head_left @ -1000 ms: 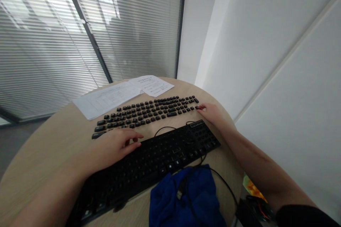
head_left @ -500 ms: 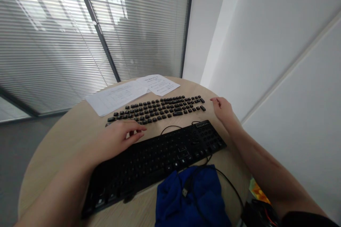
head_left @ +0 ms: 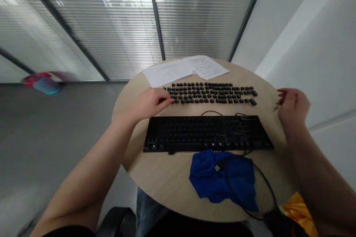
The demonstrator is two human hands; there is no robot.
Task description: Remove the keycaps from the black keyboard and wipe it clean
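My left hand (head_left: 154, 103) is at the left end of several rows of loose black keycaps (head_left: 221, 101). Its fingers are curled in toward the thumb and cover the leftmost caps; whatever they hold, if anything, is hidden. Over the table's right edge, my right hand (head_left: 294, 107) has its fingers bent together. A small, thin, wire-like thing (head_left: 276, 107) shows by its fingertips, too blurred to name. Between my arms lies a black keyboard (head_left: 191, 147), nearer to me than the keycap rows.
White printed papers (head_left: 164, 73) lie at the back of the round wooden table (head_left: 155, 170). A blue cloth (head_left: 205, 181) with a black USB cable (head_left: 267, 181) over it is in front. An orange bag (head_left: 299, 211) is at lower right, a basket (head_left: 46, 83) on the floor.
My view has swung left and down, bringing the floor and basket in. My left hand has moved off the keyboard's left side to the keycaps' left end, its fingers more closed.
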